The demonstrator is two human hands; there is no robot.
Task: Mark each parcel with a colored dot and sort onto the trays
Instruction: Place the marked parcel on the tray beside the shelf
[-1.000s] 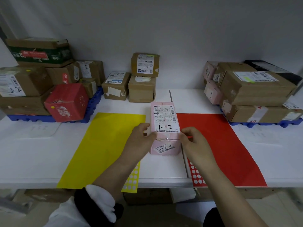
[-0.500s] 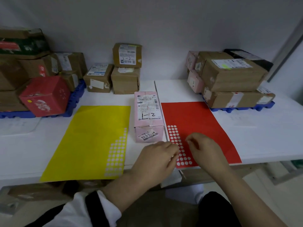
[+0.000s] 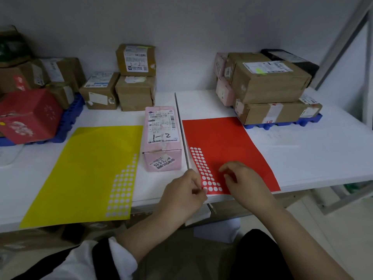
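L hand (image 3: 182, 197) fingers curled, R hand (image 3: 247, 185) loosely curled, both forearms fwd

The pink parcel (image 3: 163, 138) stands between the yellow sheet (image 3: 86, 174) and the red sheet (image 3: 222, 138) and blocks the middle of the surface (image 3: 312, 154). Both flat sheets leave open lanes to either side of it. Brown boxes (image 3: 135, 93) close off the back wall behind it. Stacked parcels fill the left blue tray (image 3: 70, 122), with a tilted red box (image 3: 28, 116) at its front, and the right blue tray (image 3: 282, 125). Bare surface lies in front of the right one. The left hand (image 3: 181, 197) and right hand (image 3: 246, 182) crowd the red sheet's near left corner.
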